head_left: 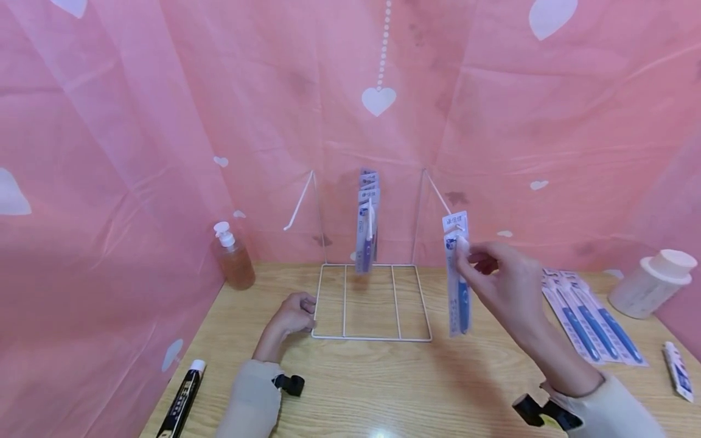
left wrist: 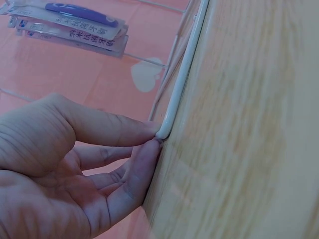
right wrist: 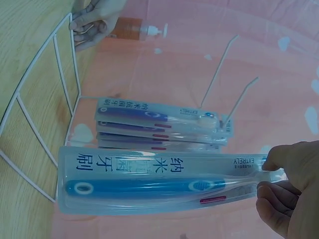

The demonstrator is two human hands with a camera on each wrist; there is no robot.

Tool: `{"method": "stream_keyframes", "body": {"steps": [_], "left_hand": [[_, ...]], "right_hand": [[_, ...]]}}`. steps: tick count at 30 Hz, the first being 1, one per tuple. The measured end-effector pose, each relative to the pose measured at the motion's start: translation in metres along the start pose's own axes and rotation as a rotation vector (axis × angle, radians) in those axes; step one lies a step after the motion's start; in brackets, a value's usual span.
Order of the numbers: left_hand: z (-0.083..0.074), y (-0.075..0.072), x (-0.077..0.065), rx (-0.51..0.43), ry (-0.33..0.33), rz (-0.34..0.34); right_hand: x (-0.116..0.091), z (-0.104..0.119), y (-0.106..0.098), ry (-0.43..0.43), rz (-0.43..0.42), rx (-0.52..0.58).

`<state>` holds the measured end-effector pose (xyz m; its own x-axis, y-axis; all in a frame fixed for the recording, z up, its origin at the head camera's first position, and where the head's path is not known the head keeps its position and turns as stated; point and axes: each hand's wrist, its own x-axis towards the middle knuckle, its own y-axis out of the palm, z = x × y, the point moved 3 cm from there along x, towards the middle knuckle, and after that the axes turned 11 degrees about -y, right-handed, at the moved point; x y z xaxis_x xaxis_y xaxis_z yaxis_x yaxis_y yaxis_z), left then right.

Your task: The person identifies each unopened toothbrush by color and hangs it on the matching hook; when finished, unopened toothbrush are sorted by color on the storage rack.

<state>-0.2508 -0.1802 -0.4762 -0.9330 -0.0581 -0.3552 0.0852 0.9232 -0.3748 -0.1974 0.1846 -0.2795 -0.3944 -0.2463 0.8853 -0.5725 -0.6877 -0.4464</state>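
Observation:
A white wire display rack [head_left: 370,339] stands on the wooden table. My left hand [head_left: 292,312] pinches the wire of its base at the left side, between thumb and fingers [left wrist: 137,172]. With thumb and fingertips, my right hand [head_left: 509,286] holds a packaged blue toothbrush [head_left: 458,298] near its top, at the rack's right hook [head_left: 438,193]. The hook's tip shows at the package's hanging hole. Several packaged purple toothbrushes [right wrist: 144,115] hang in a row on the middle hook. The left hook [head_left: 298,204] carries nothing.
More packaged blue toothbrushes [head_left: 594,322] lie on the table at the right, near a white bottle [head_left: 652,285] and a small tube [head_left: 678,371]. A pump bottle of amber liquid [head_left: 235,264] stands back left. A black tube with a white cap [head_left: 182,401] lies front left. Pink cloth [head_left: 263,109] hangs behind.

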Motion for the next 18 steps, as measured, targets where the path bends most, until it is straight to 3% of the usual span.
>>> {"method": "stream_keyframes", "body": {"steps": [9,18], "left_hand": [[0.000,-0.001,0.000,-0.001,0.003,0.000],[0.000,-0.001,0.001,-0.007,-0.003,0.010]], "right_hand": [[0.017,-0.018,0.034,0.136,0.055,0.030],[0.045,-0.045,0.067,0.140,0.040,0.017]]}}
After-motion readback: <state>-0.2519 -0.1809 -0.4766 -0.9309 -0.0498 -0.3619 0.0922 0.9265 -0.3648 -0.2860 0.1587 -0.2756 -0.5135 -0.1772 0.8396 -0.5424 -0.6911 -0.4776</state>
